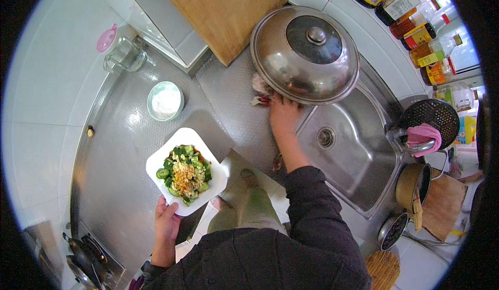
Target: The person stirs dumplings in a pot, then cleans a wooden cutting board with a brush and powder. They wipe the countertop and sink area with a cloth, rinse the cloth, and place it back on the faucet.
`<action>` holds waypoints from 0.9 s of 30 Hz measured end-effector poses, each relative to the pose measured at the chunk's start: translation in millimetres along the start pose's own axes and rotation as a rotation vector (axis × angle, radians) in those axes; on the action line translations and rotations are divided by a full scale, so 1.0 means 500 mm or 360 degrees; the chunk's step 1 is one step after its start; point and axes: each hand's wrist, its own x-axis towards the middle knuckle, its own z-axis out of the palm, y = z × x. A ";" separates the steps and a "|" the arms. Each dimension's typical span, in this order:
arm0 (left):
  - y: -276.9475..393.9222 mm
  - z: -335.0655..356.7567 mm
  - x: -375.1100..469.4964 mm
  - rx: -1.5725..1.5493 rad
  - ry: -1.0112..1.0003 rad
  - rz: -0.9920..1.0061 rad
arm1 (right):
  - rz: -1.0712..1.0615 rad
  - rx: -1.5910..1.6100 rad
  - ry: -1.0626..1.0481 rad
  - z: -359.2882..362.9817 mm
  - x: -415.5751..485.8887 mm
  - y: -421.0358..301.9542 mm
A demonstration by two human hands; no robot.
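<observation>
My left hand (167, 220) grips the lower rim of a white square plate (212, 188), thumb on top. On the plate lie chopped cucumber pieces (189, 149) topped with minced garlic and a reddish-brown sauce. My right hand (286, 116) reaches to the lower edge of a domed steel wok lid (269, 48) with a dark centre and a knob. The fingertips are blurred and partly hidden, so their hold cannot be told. Beside them on the steel counter is a crumpled pale and reddish cloth or rag (260, 89).
A bowl of white powder (165, 101) and a glass jug (130, 56) with a pink lid stand on the left counter. A wooden board (230, 13) leans behind. The steel sink (351, 153) is at right, with pots (407, 188) beyond and bottles (429, 52) along the ledge.
</observation>
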 end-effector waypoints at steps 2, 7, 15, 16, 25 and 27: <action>0.000 -0.002 -0.002 0.0001 -0.0022 -0.0003 | 0.0105 -0.0022 -0.0153 -0.016 -0.008 0.042; -0.004 -0.014 -0.010 -0.0052 -0.0002 0.0006 | 0.0588 0.0190 -0.0193 -0.013 -0.056 0.248; -0.014 -0.030 -0.012 -0.0064 0.0089 0.0053 | 0.0167 0.0474 0.0084 -0.141 -0.134 0.239; -0.016 -0.032 -0.012 -0.0046 0.0097 0.0054 | 0.0130 0.0646 0.0040 -0.170 -0.126 0.190; -0.060 -0.019 -0.016 -0.0213 0.0321 0.0141 | -0.0379 0.1549 -0.0105 -0.120 0.059 -0.066; -0.066 -0.016 -0.015 -0.0244 0.0344 0.0160 | -0.0620 0.1692 -0.0080 -0.082 0.121 -0.109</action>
